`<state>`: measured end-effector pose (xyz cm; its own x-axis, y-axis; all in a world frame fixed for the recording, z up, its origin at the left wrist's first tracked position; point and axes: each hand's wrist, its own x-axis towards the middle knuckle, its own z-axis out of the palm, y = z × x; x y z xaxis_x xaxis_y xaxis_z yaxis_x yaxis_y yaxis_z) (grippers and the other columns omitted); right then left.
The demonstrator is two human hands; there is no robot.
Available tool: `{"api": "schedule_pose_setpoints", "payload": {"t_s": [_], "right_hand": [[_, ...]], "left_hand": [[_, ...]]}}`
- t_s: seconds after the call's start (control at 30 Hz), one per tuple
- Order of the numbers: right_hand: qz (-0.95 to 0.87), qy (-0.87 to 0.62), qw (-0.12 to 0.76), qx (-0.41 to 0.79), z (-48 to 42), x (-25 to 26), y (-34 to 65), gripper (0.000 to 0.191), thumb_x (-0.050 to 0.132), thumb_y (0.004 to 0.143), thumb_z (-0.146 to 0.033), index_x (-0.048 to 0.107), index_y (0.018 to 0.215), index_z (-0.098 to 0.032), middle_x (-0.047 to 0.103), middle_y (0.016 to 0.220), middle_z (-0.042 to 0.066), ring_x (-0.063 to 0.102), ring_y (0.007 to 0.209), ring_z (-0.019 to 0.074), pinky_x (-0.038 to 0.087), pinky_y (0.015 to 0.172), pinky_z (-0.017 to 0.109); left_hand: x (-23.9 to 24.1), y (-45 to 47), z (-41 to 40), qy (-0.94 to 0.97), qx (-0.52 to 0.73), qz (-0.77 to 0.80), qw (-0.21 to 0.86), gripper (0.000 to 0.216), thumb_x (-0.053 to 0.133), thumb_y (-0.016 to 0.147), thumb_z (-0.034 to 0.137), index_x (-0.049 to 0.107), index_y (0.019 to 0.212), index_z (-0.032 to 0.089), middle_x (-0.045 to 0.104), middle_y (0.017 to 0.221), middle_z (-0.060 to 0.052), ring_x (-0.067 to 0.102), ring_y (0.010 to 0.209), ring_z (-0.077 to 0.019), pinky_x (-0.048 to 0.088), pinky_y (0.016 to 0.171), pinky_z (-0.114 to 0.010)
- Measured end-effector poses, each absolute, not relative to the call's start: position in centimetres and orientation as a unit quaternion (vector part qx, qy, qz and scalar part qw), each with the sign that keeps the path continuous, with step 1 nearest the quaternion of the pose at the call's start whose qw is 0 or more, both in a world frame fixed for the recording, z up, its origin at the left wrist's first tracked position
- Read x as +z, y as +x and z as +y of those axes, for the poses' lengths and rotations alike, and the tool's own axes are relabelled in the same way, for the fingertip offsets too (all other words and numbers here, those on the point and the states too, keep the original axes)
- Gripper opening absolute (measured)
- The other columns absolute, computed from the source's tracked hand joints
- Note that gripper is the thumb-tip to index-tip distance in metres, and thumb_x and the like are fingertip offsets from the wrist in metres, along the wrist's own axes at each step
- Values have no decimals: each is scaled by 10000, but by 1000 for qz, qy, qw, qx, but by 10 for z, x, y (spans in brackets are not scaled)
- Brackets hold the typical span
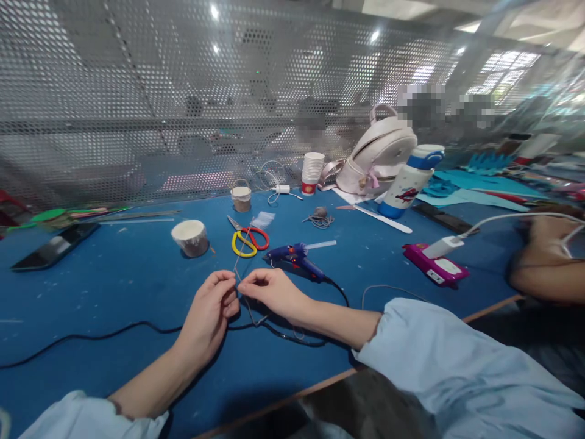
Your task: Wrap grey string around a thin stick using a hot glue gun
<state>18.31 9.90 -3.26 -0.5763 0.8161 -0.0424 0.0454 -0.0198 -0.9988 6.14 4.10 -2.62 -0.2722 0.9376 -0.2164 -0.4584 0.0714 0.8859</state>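
Note:
Close together above the table's near half, my two hands pinch a thin grey string [236, 262]. My left hand [211, 314] holds it between thumb and forefinger, the other fingers curled. Fingertips of my right hand [276, 294] nearly meet the left ones on the same string. One end rises towards the scissors [249, 239] with red and yellow handles; a loop hangs below my hands. Just beyond my right hand lies a blue glue gun [297, 259] with a clear glue stick in its back. A small tangled bundle of grey string [320, 217] rests farther back.
Two small wrapped cups [189, 239] stand beyond my left hand. Around the blue table [114, 286] are a phone [55, 247], stacked paper cups [312, 174], a backpack [379, 152], a bottle [409, 183] and a purple power strip [436, 266]. Another person's arm [548, 259] rests at right.

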Motion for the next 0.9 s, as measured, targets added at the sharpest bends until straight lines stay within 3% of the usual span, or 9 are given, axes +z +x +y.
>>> {"api": "schedule_pose_setpoints", "payload": {"t_s": [0.33,0.9], "right_hand": [[-625,-337,304,636,97,-29,184,163,648,705,-291,645,692,-128,540,599,-37,408,569,70,326,560,209],[-628,-334,301,635,98,-30,185,161,655,701,-291,652,679,-132,602,629,-19,458,586,81,349,582,216]], "left_hand": [[-26,63,41,252,638,479,549,266,762,653,298,542,671,149,420,487,67,356,406,-39,242,390,-164],[-30,62,41,260,636,472,552,245,741,683,326,574,690,146,469,510,49,368,434,-41,290,404,-156]]}}
